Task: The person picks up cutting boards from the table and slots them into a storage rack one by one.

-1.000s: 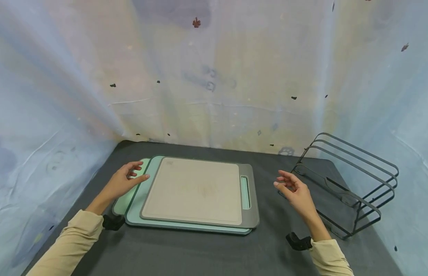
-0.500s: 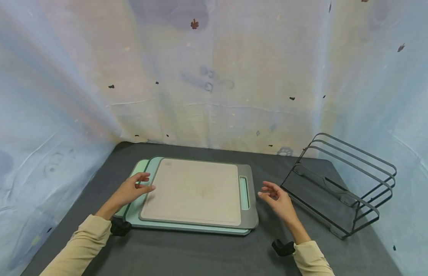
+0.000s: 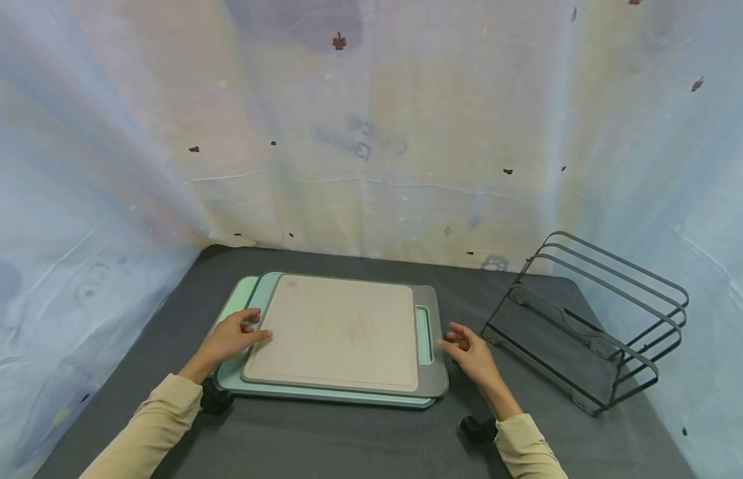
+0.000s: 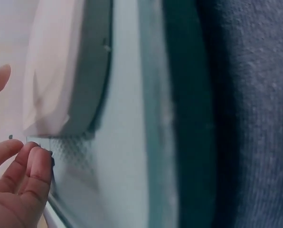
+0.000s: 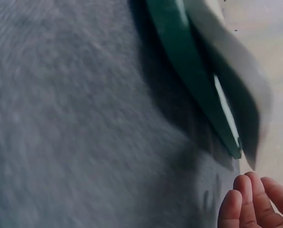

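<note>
Three cutting boards lie stacked in the head view. On top is a beige board (image 3: 341,332) with a grey border and a handle slot at its right end. Under it lies a pale teal board (image 3: 232,372), and a light green board (image 3: 233,303) sticks out at the left. My left hand (image 3: 230,338) hovers over the stack's left end, thumb tip at the beige board's left edge, fingers loosely bent. My right hand (image 3: 474,356) is at the right end, its thumb and fingers spread beside the grey border. Neither hand grips anything.
A black wire rack (image 3: 610,332) with several curved bars stands at the right of the dark grey cloth-covered table (image 3: 347,439). A pale patterned curtain (image 3: 407,133) hangs behind the table and along both sides.
My right hand has moved left from beside the rack to the boards' right end. The left hand has shifted right and slightly down over the left end. The boards look unmoved.
</note>
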{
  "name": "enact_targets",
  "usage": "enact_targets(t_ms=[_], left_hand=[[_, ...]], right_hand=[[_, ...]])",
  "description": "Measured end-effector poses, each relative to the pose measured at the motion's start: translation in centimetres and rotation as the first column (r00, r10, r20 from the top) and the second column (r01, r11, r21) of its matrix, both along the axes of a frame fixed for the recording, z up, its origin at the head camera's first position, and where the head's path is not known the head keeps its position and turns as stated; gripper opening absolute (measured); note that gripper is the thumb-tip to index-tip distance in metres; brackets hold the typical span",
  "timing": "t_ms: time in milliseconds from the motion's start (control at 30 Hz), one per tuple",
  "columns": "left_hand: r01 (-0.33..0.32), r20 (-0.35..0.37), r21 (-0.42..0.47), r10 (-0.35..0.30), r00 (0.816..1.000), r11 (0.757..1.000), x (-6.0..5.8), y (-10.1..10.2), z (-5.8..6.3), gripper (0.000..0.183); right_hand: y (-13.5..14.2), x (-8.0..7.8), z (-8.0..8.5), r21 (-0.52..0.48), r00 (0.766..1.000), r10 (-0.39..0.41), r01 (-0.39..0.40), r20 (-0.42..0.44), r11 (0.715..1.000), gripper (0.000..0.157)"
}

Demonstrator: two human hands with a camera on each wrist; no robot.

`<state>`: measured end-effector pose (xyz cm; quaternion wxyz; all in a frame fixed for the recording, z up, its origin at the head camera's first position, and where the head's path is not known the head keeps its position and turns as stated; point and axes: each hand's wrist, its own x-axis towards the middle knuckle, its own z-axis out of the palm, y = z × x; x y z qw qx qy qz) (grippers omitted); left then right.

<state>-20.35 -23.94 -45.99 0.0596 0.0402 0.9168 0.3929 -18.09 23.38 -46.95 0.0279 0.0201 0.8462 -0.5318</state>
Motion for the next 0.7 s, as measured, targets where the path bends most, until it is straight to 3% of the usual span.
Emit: enact_targets(t_ms=[133, 500, 700], left_hand=[[0.010, 0.014, 0.013, -0.010, 1.000, 1.000, -0.5, 0.1, -0.3, 0.076], [0.083, -0.053, 0.048, -0.081, 0.995, 0.995, -1.4, 0.4, -0.8, 0.072], [0.046, -0.027, 0.050, -0.045, 0.999, 0.998, -1.4, 0.5, -1.0, 0.068]], right_hand=[[-0.5, 0.0, -0.6, 0.022, 1.000, -0.010, 0.010, 0.002, 1.000, 0.061], [-1.1, -0.1, -1.4, 0.018, 1.000, -0.027, 0.027, -0.016, 0.999, 0.058], [-1.5, -0.3, -1.5, 0.037, 0.997, -0.005, 0.008, -0.077, 0.999, 0.054]])
